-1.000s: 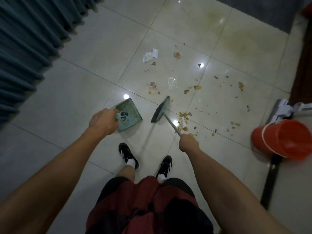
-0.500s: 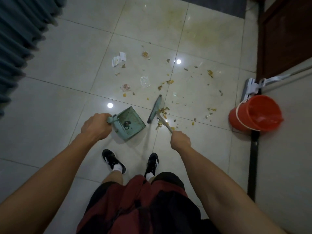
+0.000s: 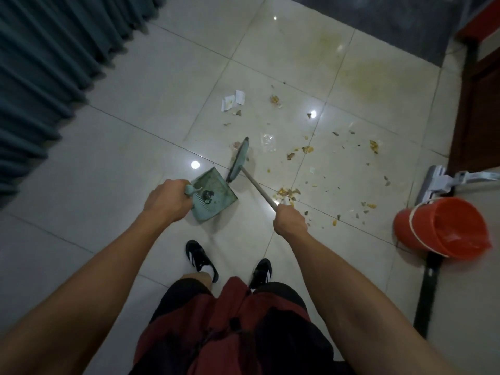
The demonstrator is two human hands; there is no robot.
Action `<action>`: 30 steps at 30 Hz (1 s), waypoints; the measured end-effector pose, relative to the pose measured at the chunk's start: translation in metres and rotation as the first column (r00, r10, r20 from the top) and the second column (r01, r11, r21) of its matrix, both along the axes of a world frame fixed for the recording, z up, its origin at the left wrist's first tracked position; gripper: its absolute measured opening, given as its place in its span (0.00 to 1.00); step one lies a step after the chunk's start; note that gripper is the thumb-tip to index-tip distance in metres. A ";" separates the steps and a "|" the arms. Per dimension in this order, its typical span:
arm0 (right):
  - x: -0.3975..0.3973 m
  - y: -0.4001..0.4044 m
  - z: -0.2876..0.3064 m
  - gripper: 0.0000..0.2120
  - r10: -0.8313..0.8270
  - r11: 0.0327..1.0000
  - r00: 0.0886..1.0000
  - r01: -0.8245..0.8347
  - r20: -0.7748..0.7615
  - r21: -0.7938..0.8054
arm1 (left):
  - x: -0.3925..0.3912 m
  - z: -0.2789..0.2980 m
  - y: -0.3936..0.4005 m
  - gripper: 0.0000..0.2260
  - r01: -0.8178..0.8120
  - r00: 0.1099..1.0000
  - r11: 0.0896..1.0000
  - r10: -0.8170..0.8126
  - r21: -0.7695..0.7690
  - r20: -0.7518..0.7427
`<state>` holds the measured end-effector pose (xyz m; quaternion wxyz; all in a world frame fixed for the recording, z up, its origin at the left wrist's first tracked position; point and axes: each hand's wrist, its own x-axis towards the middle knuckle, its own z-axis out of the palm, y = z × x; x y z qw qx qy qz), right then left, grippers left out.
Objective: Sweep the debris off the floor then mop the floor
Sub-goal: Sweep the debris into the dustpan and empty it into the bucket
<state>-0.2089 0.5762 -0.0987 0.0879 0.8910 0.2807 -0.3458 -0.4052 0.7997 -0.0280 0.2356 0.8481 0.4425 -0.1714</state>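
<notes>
My left hand [image 3: 167,199] grips the handle of a green dustpan [image 3: 215,194] that lies on the pale tiled floor [image 3: 121,169] in front of my feet. My right hand [image 3: 289,222] grips the stick of a small green broom [image 3: 240,159], whose head stands just beyond the pan's far right edge. Yellow-brown crumbs [image 3: 288,194] are scattered over the tiles to the right of the broom. White paper scraps [image 3: 233,100] and a clear wrapper [image 3: 267,142] lie further out. A yellowish stain [image 3: 370,77] marks the far tiles.
An orange bucket [image 3: 443,227] lies tipped on its side at the right, with a white flat mop head [image 3: 435,182] behind it. Teal curtains [image 3: 48,55] hang at the left. A dark mat [image 3: 392,20] lies at the far edge, a wooden door [image 3: 476,109] at the right.
The broom head has moved forward and left, away from the crumb pile, to just beyond the dustpan's far right edge. The dustpan stays in my left hand. My view has shifted.
</notes>
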 end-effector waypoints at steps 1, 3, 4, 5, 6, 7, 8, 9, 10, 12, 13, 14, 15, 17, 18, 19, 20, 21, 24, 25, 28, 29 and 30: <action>-0.004 0.015 0.000 0.11 0.003 1.000 1.000 -0.003 0.001 -0.005 | -0.008 0.000 0.012 0.04 -0.021 1.000 1.000 0.021 -0.006 0.004; -0.014 0.046 0.002 0.11 0.001 1.000 1.000 -0.001 0.004 -0.006 | -0.023 0.002 0.039 0.06 -0.053 0.999 0.998 0.053 -0.027 0.001; -0.018 0.062 0.003 0.11 0.002 1.000 1.000 -0.002 0.005 -0.006 | -0.030 0.003 0.053 0.06 -0.068 0.998 0.997 0.068 -0.037 0.000; -0.022 0.078 0.003 0.11 0.008 1.000 1.000 -0.008 0.005 -0.003 | -0.037 0.006 0.068 0.06 -0.086 0.996 0.995 0.086 -0.044 -0.002; -0.025 0.094 0.004 0.11 0.013 1.000 1.000 -0.013 0.004 -0.001 | -0.044 0.008 0.084 0.05 -0.102 0.995 0.994 0.102 -0.049 -0.002; -0.028 0.108 0.005 0.12 0.018 1.000 1.000 -0.018 0.004 0.001 | -0.049 0.011 0.098 0.05 -0.115 0.993 0.992 0.115 -0.052 -0.003; -0.031 0.123 0.006 0.12 0.021 1.000 1.000 -0.021 0.004 0.002 | -0.054 0.012 0.113 0.05 -0.126 0.992 0.991 0.125 -0.053 -0.008; -0.034 0.136 0.006 0.12 0.024 1.000 1.000 -0.024 0.002 0.006 | -0.058 0.014 0.126 0.05 -0.134 0.991 0.990 0.134 -0.051 -0.012; -0.036 0.150 0.005 0.12 0.028 1.000 1.000 -0.028 -0.001 0.009 | -0.061 0.014 0.139 0.05 -0.142 0.990 0.989 0.141 -0.050 -0.016; -0.037 0.175 0.003 0.12 0.028 1.000 1.000 -0.028 -0.012 0.012 | -0.063 0.012 0.161 0.05 -0.154 0.988 0.987 0.153 -0.049 -0.025; -0.036 0.187 0.001 0.12 0.030 0.999 0.999 -0.030 -0.020 0.012 | -0.063 0.011 0.171 0.05 -0.161 0.987 0.986 0.160 -0.045 -0.030; -0.034 0.199 -0.001 0.12 0.033 0.999 0.999 -0.033 -0.026 0.011 | -0.061 0.009 0.181 0.06 -0.168 0.985 0.985 0.167 -0.037 -0.035; -0.030 0.211 -0.004 0.12 0.040 0.999 0.999 -0.040 -0.033 0.015 | -0.058 0.007 0.191 0.06 -0.176 0.984 0.984 0.175 -0.028 -0.040; -0.021 0.236 -0.011 0.12 0.059 0.998 0.997 -0.059 -0.052 0.020 | -0.048 0.004 0.210 0.06 -0.198 0.979 0.980 0.196 -0.017 -0.053; -0.015 0.249 -0.014 0.12 0.073 0.997 0.996 -0.072 -0.058 0.024 | -0.041 0.003 0.220 0.06 -0.206 0.977 0.979 0.205 -0.013 -0.058; -0.008 0.262 -0.018 0.13 0.096 0.995 0.993 -0.094 -0.064 0.033 | -0.033 0.003 0.230 0.06 -0.210 0.976 0.978 0.209 -0.009 -0.064; 0.000 0.274 -0.022 0.13 0.115 0.993 0.991 -0.113 -0.073 0.037 | -0.025 0.003 0.240 0.05 -0.215 0.974 0.977 0.214 -0.007 -0.073; 0.009 0.287 -0.026 0.14 0.131 0.991 0.988 -0.128 -0.080 0.046 | -0.016 0.004 0.248 0.05 -0.224 0.972 0.975 0.223 -0.008 -0.079; 0.037 0.326 -0.036 0.14 0.186 0.981 0.978 -0.181 -0.096 0.064 | 0.009 0.005 0.272 0.04 -0.254 0.962 0.967 0.254 0.009 -0.104; 0.047 0.338 -0.037 0.15 0.206 0.978 0.973 -0.200 -0.099 0.064 | 0.017 0.004 0.279 0.06 -0.250 0.962 0.968 0.250 0.015 -0.111; 0.078 0.371 -0.041 0.15 0.258 0.965 0.960 -0.251 -0.110 0.073 | 0.037 0.004 0.300 0.06 -0.257 0.957 0.966 0.258 0.026 -0.130; 0.088 0.382 -0.042 0.16 0.282 0.959 0.954 -0.275 -0.105 0.076 | 0.043 0.004 0.306 0.06 -0.265 0.955 0.964 0.267 0.028 -0.133; 0.097 0.392 -0.040 0.16 0.308 0.951 0.946 -0.302 -0.098 0.070 | 0.050 0.005 0.312 0.06 -0.272 0.953 0.962 0.274 0.031 -0.132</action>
